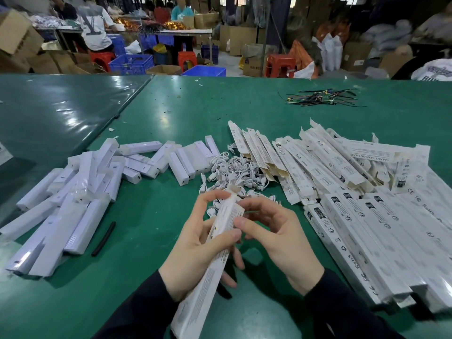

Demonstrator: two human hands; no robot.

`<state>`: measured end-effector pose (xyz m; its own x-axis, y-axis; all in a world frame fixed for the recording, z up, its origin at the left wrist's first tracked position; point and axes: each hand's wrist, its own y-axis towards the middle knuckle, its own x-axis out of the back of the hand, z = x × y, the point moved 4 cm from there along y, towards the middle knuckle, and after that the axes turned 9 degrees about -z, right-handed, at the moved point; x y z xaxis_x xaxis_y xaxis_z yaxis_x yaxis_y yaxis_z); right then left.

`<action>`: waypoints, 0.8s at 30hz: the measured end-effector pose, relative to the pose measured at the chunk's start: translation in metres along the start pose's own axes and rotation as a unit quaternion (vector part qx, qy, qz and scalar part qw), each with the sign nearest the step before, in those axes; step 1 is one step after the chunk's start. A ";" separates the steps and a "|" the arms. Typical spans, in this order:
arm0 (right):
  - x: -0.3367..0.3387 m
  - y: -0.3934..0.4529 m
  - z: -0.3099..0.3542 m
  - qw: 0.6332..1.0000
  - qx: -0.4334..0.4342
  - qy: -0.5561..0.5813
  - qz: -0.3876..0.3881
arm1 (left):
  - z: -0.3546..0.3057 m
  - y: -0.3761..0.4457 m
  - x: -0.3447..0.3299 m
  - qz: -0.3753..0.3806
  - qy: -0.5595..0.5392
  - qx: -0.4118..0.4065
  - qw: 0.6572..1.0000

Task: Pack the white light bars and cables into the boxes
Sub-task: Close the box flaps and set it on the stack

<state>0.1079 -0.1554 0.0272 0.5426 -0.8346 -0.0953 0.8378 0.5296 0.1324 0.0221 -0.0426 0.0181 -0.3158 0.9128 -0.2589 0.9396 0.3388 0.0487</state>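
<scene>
My left hand (200, 243) grips a long white printed box (210, 272) that slants from the bottom centre up toward the middle, its far end flap open. My right hand (274, 233) is at that far end, fingers curled, thumb and fingertips against the box near its opening. A heap of white light bars (80, 194) lies on the left of the green table (171, 113). Coiled white cables (234, 172) are piled just beyond my hands. Open empty boxes (318, 162) fan out at the right, with closed boxes (381, 241) stacked in front of them.
A short black tube (104, 238) lies beside the light bars. A tangle of coloured wires (318, 97) sits at the far right of the table. Beyond the table edge are seated people, blue crates, red stools and cardboard cartons.
</scene>
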 end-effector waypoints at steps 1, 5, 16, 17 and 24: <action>0.000 0.000 0.002 1.000 0.004 0.002 -0.001 | 0.001 0.001 0.000 -0.002 -0.002 0.006 1.000; 0.006 0.001 0.005 0.996 -0.021 0.066 -0.061 | 0.005 0.003 0.000 0.012 -0.008 0.034 0.999; 0.002 0.001 0.002 0.991 -0.096 0.087 -0.031 | 0.010 -0.002 -0.004 0.067 -0.011 0.058 0.996; 0.002 0.002 0.002 0.991 -0.098 0.091 -0.030 | 0.010 -0.003 -0.005 0.070 -0.010 0.055 0.996; 0.003 0.002 0.002 0.990 -0.112 0.081 -0.032 | 0.014 -0.008 -0.008 0.084 0.001 0.049 0.995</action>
<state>0.1108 -0.1568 0.0288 0.4746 -0.8423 -0.2555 0.8538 0.5111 -0.0991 0.0193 -0.0556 0.0065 -0.1534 0.9550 -0.2537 0.9875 0.1577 -0.0036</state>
